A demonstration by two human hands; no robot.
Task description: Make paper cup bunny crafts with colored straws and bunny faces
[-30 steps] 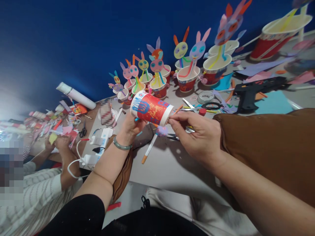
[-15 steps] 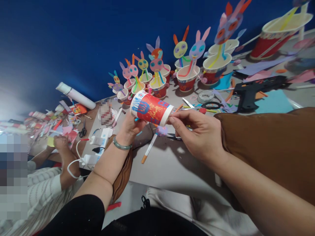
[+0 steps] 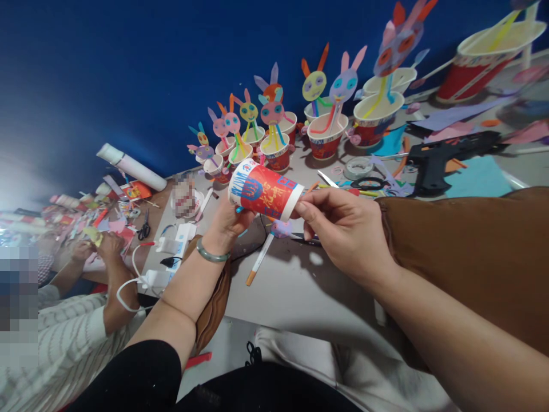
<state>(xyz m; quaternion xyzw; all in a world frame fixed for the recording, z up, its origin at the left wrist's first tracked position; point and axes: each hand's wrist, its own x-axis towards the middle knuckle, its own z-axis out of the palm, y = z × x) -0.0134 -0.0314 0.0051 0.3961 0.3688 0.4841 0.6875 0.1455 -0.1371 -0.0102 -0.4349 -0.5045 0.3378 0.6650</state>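
Note:
A red paper cup (image 3: pixel 272 191) with blue and gold print lies sideways in the air between my hands, its rim to the left and its base to the right. My left hand (image 3: pixel 234 217), a green bangle on its wrist, supports the rim end; most of its fingers are behind or inside the cup. With thumb and fingertips my right hand (image 3: pixel 338 223) pinches the base. Below the cup a white marker (image 3: pixel 259 260) with an orange end rests on the table near a small purple paper piece (image 3: pixel 282 228). Scissors (image 3: pixel 369 182) lie beyond my right hand.
Along the blue wall stand several paper cups with rabbit-faced straw figures (image 3: pixel 328 134). A black glue gun (image 3: pixel 435 166) rests at the right behind a brown cushion (image 3: pixel 467 257). At left are a power strip (image 3: pixel 182 243) and a co-worker's hands (image 3: pixel 109 246) holding yellow paper.
The cup has turned slightly about its length in my hands, its print shifting. At left, the co-worker's hands have moved and the yellow paper is lifted.

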